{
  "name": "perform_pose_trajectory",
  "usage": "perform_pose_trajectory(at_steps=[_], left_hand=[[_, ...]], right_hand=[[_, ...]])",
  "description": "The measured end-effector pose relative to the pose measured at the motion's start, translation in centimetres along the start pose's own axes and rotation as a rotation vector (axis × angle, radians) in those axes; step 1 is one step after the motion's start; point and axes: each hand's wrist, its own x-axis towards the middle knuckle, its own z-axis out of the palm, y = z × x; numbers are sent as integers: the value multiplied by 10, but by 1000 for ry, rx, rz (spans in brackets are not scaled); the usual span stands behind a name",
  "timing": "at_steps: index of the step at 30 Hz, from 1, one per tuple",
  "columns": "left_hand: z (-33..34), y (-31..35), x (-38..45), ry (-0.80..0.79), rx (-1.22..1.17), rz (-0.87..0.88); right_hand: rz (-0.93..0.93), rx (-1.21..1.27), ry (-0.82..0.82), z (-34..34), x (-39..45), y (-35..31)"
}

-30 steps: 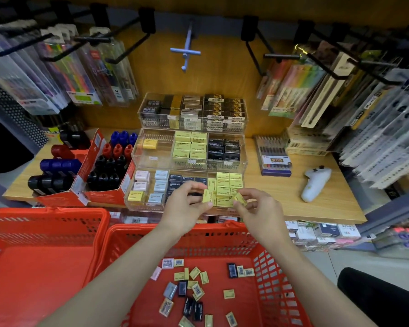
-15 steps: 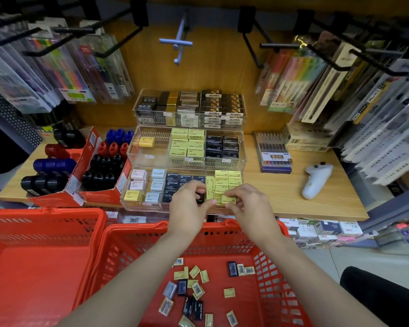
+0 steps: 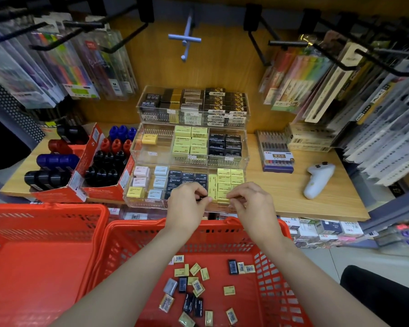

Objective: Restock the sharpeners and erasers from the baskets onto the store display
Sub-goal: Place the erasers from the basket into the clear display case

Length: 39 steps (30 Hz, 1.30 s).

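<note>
A clear three-tier display stands on the wooden shelf. Its front tier holds pink, blue, black and yellow erasers. Both my hands are at the front edge of the yellow section. My left hand has its fingers curled, pinching at an upright yellow eraser beside the black ones. My right hand pinches a yellow eraser at the front of the stack. Below my arms, the right red basket holds several loose yellow, black and grey erasers.
A second red basket sits at the left. Red cardboard boxes of black, blue and red cylinders stand left of the display. A pen box and a white controller lie to the right. Pen packs hang on hooks above.
Both hands, each with a yellow eraser, have moved down and forward from above the front tier into its yellow section. The view has tilted slightly.
</note>
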Motion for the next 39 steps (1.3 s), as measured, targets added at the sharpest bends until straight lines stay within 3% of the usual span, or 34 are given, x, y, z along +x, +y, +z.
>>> perform_pose_trajectory(at_steps=[3, 10, 14, 16, 18, 21, 24, 29, 34, 39], left_hand=[[-3, -1, -1, -21, -2, 35], [-7, 5, -4, -48, 73, 42], [-6, 5, -41, 4, 151, 334], [-2, 1, -68, -77, 194, 432], [9, -12, -90, -285, 299, 358], [26, -46, -114, -586, 432, 100], [39, -81, -141, -746, 444, -81], [65, -124, -164, -851, 443, -179], [85, -138, -172, -871, 433, -316], [111, -151, -196, -982, 312, -570]], right_hand=[[12, -84, 64, -7, 1, 6], [4, -159, -62, -8, -4, 5], [42, 5, 202, -18, -45, 0], [157, 48, 143, -11, -74, 5], [345, 58, -84, 3, -101, 16], [569, -63, -575, 23, -139, 32], [629, -202, -848, 41, -176, 51], [726, -222, -989, 71, -217, 74], [612, -335, -1021, 107, -236, 84], [587, -369, -930, 134, -243, 86]])
